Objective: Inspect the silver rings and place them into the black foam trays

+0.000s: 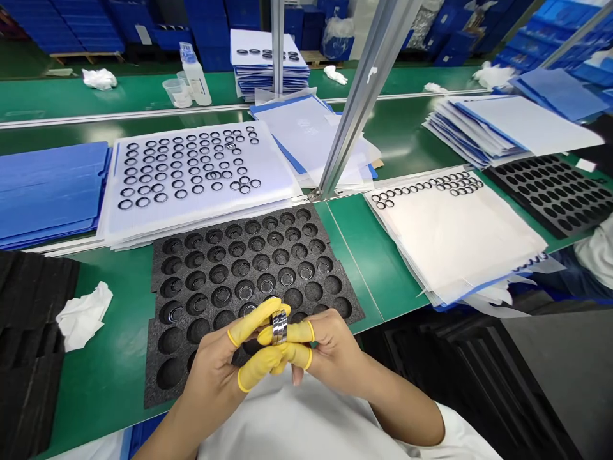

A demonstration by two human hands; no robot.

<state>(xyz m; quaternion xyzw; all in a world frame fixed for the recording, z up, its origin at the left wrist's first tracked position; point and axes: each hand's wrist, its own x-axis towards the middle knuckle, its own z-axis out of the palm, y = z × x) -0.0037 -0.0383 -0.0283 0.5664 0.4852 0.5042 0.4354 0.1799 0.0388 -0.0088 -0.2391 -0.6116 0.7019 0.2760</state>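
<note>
Between the fingertips of my left hand (225,358) and my right hand (320,345) is a short stack of shiny metal rings (280,327). Both hands wear yellow finger cots and pinch the stack, one from each side. Beneath them lies a black foam tray (149,358) with rows of round pockets. Rings sit in many pockets of its far rows, while several near pockets hold none. Beyond the tray, dark rings (178,174) are laid out in rows on a stack of white sheets (278,172).
At the left are blue sheets (52,185), a crumpled white tissue (86,316) and stacked black foam (29,345). A metal post (357,96) rises past the tray. More white sheets with rings (460,243) lie right. A bottle (196,76) stands behind; a person's sleeve (598,252) shows far right.
</note>
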